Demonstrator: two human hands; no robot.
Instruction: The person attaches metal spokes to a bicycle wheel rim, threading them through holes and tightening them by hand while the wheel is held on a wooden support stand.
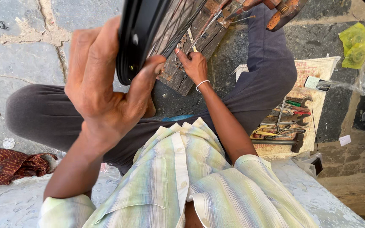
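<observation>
Left hand (102,88) clamps the black metal wheel rim (138,38); right hand (193,63) pinches thin steel spokes (178,29). Looks mid-truing; next needs steady spoke tweaks.

Bare stone floor (17,63) lies open on the left; on the right, tools (286,122) crowd the mat (317,69).

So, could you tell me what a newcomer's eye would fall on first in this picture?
The left hand fills the upper middle, close to the camera, its grip closed on a black wheel rim. Past it, the right hand rests on a worn wooden board with thin spokes across it. At right, a heap of hand tools and a hammer lie on a pale sack.
</observation>
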